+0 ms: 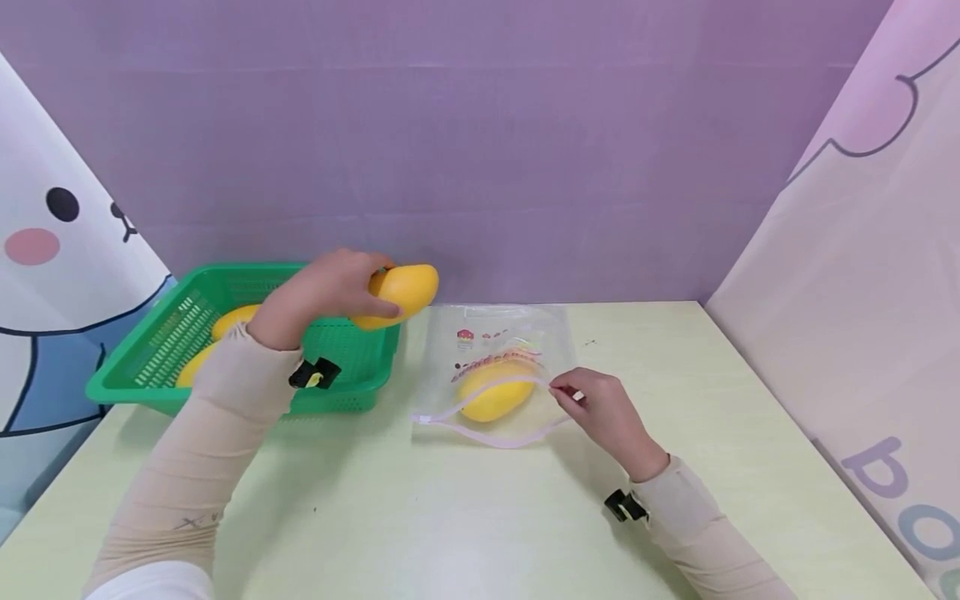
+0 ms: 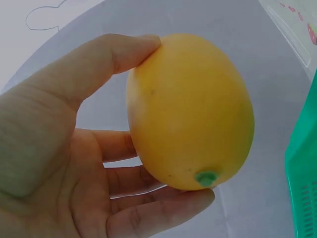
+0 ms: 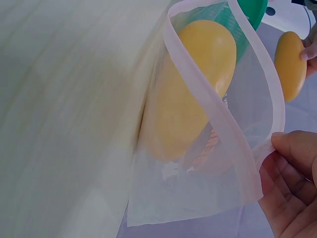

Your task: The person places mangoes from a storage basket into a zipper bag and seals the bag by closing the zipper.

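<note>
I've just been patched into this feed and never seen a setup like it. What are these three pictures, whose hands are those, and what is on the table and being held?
There is no machine here: a person works with two bare hands. The wide picture comes from a camera on the person's head, looking down at a pale table. The other two come from cameras on each wrist.

The left hand holds a yellow mango above the edge of a green basket; the left wrist view shows it close up. Two more mangoes lie in the basket.

The right hand pinches the rim of a clear zip bag lying on the table, holding its mouth open. One mango is already inside, as the right wrist view shows.
</note>
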Available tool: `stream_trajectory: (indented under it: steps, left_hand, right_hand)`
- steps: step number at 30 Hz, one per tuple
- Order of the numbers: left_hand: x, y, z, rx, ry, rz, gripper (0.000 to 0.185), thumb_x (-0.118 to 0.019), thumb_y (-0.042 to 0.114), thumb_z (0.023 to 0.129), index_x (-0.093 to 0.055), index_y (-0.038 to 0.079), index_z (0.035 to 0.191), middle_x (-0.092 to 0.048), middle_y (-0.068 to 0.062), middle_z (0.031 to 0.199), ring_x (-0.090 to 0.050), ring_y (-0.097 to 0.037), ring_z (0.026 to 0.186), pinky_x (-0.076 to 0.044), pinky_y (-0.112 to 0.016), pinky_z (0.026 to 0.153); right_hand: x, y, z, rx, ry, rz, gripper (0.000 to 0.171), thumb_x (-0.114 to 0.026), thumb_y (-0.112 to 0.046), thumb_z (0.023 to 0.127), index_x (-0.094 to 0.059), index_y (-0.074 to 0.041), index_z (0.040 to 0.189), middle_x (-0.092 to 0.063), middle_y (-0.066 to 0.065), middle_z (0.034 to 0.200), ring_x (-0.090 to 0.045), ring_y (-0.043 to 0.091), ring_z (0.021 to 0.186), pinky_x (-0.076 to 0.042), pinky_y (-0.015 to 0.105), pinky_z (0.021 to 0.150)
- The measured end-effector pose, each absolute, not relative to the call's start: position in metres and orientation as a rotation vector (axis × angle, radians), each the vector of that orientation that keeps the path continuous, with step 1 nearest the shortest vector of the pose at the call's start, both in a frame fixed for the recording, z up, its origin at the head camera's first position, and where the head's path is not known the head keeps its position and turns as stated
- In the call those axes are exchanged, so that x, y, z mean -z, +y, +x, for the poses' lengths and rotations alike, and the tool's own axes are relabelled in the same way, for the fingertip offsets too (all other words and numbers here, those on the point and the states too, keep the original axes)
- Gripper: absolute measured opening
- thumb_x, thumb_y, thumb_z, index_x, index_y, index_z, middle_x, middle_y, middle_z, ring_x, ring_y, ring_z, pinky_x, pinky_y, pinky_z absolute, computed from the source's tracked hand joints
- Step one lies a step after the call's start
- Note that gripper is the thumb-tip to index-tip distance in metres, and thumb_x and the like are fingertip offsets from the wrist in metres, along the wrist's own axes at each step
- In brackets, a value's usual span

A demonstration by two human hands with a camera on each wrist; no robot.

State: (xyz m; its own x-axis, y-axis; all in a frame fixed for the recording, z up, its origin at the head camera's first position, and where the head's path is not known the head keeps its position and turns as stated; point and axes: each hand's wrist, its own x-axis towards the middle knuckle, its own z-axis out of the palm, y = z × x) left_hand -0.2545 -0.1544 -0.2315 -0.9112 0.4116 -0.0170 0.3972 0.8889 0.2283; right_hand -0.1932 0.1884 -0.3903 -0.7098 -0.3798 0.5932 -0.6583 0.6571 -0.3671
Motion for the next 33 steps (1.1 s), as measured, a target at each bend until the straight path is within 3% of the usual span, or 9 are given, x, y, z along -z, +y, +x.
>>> stream_trajectory:
  steps: [33]
  left_hand:
    - [0.242, -0.134, -0.221, -0.285, 2.994, 0.877, 0.055, -0.073, 0.034, 0.078, -0.057, 0.006, 0.124, -0.060, -0.005, 0.101, -0.051, -0.023, 0.085, -0.044, -0.037, 0.071]
  right_hand:
    - [0.390, 0.188, -0.191, -0.805, -2.413, 0.808, 0.010, -0.072, 0.001, 0.079, -0.071, -0.004, 0.087, -0.068, 0.001, 0.080, -0.061, 0.008, 0.065, -0.051, 0.017, 0.056]
